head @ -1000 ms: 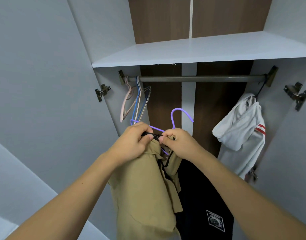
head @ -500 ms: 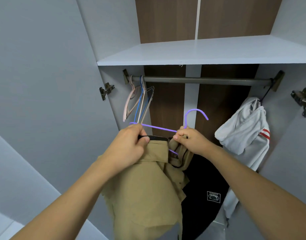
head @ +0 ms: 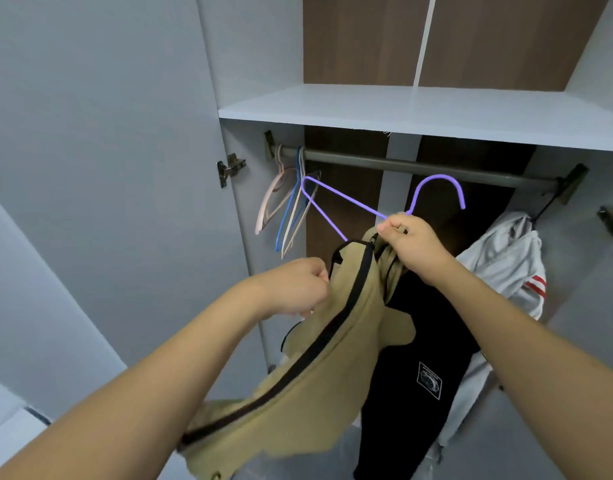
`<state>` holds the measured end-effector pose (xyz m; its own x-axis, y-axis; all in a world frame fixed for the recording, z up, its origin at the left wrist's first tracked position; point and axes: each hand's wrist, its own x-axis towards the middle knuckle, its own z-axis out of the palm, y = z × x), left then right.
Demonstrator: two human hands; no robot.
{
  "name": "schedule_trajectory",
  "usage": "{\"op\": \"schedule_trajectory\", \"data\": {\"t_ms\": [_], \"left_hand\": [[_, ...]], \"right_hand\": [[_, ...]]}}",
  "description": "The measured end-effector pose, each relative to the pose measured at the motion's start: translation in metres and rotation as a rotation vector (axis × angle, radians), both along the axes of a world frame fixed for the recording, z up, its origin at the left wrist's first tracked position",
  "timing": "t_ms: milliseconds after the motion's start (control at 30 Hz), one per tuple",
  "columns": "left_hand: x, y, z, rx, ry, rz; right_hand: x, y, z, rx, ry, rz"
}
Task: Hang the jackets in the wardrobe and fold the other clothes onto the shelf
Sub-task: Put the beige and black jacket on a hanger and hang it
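Observation:
A tan jacket (head: 318,368) with a black zipper hangs from a purple hanger (head: 346,199) in front of the open wardrobe. My right hand (head: 412,244) grips the hanger's neck together with the jacket's collar, just below the hook. My left hand (head: 294,289) pinches the jacket's front edge lower left and holds it pulled out sideways. The hanger's left arm sticks out bare, pointing toward the rail (head: 419,166). A white shelf (head: 419,112) runs above the rail.
Several bare hangers (head: 284,206) hang at the rail's left end. A white jacket with red stripes (head: 505,271) hangs at the right end, and a black garment (head: 422,358) with a small patch hangs behind the tan jacket. Both wardrobe doors stand open.
My hands have drawn apart: the left one dropped down and left, pulling the jacket's front open, while the right one raised the hanger toward the rail. The hanger's left arm is now uncovered.

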<state>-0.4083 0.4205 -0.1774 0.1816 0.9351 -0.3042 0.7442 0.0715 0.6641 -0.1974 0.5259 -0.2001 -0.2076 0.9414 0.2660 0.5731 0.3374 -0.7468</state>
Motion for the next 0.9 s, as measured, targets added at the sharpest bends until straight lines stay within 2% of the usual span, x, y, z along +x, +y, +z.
{"op": "schedule_trajectory", "data": {"t_ms": [67,267,367,467,533,633,667,733,800,900], "left_hand": [[0.017,0.017,-0.010,0.009,-0.018,0.038],[0.053,0.038,-0.030,0.275,0.033,0.048],[0.054,0.023,-0.021,0.375,-0.012,-0.024],[0.048,0.004,-0.023,0.458,0.018,-0.104],[0.039,-0.004,-0.031,0.356,-0.031,-0.141],[0.008,-0.004,-0.038,-0.126,-0.390,-0.171],[-0.005,0.002,-0.042,-0.271,-0.539,-0.120],[-0.024,0.021,-0.058,-0.405,-0.743,0.159],[-0.030,0.046,-0.073,-0.453,-0.708,0.453],[-0.020,0.075,-0.089,-0.589,-0.581,0.589]], "right_hand": [[-0.008,-0.009,0.008,0.057,-0.040,0.042],[-0.005,-0.015,0.030,0.149,-0.115,0.086],[0.018,-0.006,0.032,0.033,-0.088,0.087],[0.029,-0.004,0.027,-0.101,-0.030,0.139],[0.026,-0.007,0.025,-0.102,-0.043,0.191],[0.019,-0.013,0.028,-0.047,-0.074,0.212],[0.019,-0.016,0.030,-0.033,-0.073,0.208],[0.018,-0.024,0.036,-0.020,-0.088,0.215],[0.014,-0.032,0.041,-0.007,-0.097,0.240],[0.007,-0.044,0.047,0.028,-0.149,0.270]]}}
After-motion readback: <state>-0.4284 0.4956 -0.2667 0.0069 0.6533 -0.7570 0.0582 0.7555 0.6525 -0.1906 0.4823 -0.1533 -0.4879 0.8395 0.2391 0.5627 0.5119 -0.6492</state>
